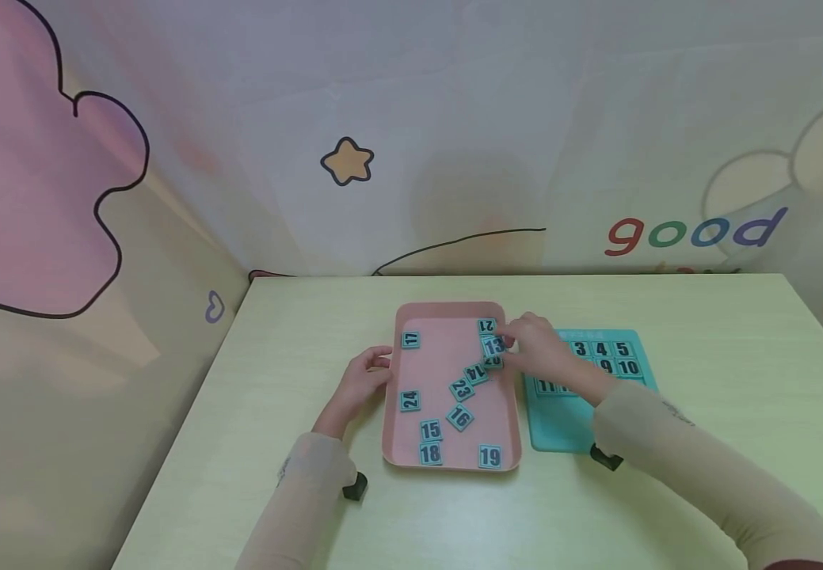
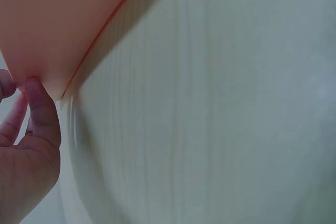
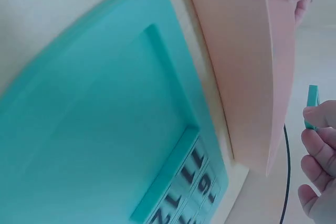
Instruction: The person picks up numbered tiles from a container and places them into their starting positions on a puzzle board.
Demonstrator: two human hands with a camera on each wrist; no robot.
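Left hand: fingers pinch pink tray at rim | right hand: fingertips pinch tile 13 over tray | teal board alongside

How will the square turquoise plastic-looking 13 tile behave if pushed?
The tile is probably stiff: its edge looks straight in the right hand. Small and thin, it's likely light. Its flat, square shape suggests sliding, not rolling.

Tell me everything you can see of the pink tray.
The tray is a shallow pink rectangle, plastic-looking, with rounded corners and a raised rim. It lies flat on the table, left of the teal board, long sides running front to back. Numbered tiles lie scattered in it; the left hand holds its left rim.
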